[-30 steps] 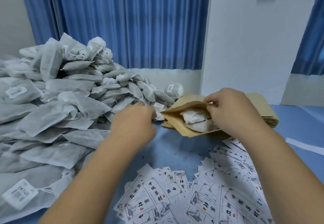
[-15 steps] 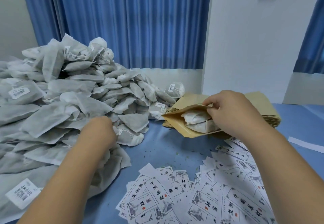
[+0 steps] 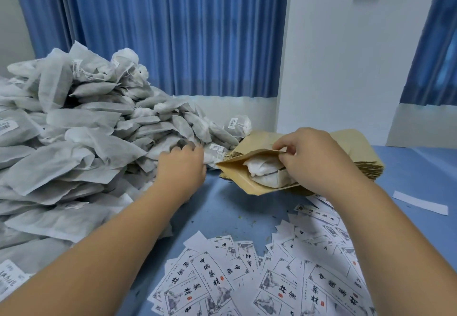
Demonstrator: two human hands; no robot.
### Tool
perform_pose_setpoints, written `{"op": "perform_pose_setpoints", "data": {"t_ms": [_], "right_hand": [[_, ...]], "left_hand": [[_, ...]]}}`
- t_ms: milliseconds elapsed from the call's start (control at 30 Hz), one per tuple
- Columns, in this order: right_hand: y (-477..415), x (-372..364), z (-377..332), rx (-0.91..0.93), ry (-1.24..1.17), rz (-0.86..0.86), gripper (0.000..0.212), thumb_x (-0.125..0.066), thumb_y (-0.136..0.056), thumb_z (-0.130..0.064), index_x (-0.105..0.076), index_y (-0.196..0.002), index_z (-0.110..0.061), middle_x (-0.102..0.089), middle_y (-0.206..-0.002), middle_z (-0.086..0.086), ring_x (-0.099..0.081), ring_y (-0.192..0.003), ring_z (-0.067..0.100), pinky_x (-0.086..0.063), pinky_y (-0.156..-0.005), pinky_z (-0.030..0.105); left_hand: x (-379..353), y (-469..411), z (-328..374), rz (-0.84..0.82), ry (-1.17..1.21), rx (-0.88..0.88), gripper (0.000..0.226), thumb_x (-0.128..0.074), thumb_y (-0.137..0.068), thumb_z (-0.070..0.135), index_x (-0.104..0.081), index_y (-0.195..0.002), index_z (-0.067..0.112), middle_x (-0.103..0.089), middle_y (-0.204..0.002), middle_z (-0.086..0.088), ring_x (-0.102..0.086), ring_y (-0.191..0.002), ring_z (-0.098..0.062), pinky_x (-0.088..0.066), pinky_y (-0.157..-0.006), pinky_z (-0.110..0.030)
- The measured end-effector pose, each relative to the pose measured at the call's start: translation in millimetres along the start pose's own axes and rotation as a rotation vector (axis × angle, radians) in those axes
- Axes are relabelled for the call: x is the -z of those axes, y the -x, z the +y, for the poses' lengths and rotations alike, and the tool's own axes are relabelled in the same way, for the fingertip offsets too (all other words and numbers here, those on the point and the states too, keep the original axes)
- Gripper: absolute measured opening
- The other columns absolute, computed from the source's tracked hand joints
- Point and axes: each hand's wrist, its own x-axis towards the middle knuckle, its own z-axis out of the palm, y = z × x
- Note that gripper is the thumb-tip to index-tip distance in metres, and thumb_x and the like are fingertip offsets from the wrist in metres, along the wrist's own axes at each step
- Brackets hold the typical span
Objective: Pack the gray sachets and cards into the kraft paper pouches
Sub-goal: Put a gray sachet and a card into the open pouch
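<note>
The right hand (image 3: 314, 157) pinches open a pouch (image 3: 248, 183) holding two sachets (image 3: 262, 167). The left hand (image 3: 181, 164) touches the pile (image 3: 86, 142) beside it, grip unclear. No cards (image 3: 210, 286) are packed yet.

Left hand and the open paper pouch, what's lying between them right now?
In the head view, a tagged gray sachet lies between the left hand and the open pouch; nearer the camera, only bare blue table.
</note>
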Motion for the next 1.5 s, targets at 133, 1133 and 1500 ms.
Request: {"op": "perform_pose_setpoints", "data": {"t_ms": [133,1133,1500], "right_hand": [[-1,-2,1,0.004,0.001,-0.012,0.029,-0.054,-0.089,-0.018,-0.069,-0.107,-0.033,-0.058,-0.095,-0.007,-0.057,-0.091,0.019,-0.048,-0.076,0.032],[-3,-1,12,0.000,-0.038,-0.020,0.028,-0.055,-0.088,-0.019,-0.068,-0.105,-0.037,-0.057,-0.090,-0.012,-0.055,-0.084,0.014,-0.041,-0.064,0.027],[-3,-1,15,-0.009,-0.064,-0.034,0.027,-0.056,-0.087,-0.018,-0.068,-0.102,-0.037,-0.058,-0.084,-0.013,-0.056,-0.083,0.014,-0.044,-0.067,0.028]], "left_hand": [[-8,-7,-14,-0.557,0.056,-0.081,0.082,-0.038,-0.080,0.079,-0.029,-0.146,0.032,-0.032,-0.149,-0.007,-0.037,-0.135,-0.030,-0.034,-0.102,-0.046],[-26,12,23,-0.033,0.165,-0.151,0.047,-0.052,-0.086,0.048,-0.047,-0.121,0.017,-0.045,-0.116,-0.008,-0.046,-0.107,-0.028,-0.042,-0.087,-0.038],[-8,13,7,-0.539,0.281,-0.210,0.075,-0.059,-0.079,0.048,-0.030,-0.145,0.026,-0.052,-0.126,-0.002,-0.053,-0.114,-0.023,-0.047,-0.091,-0.034]]}}
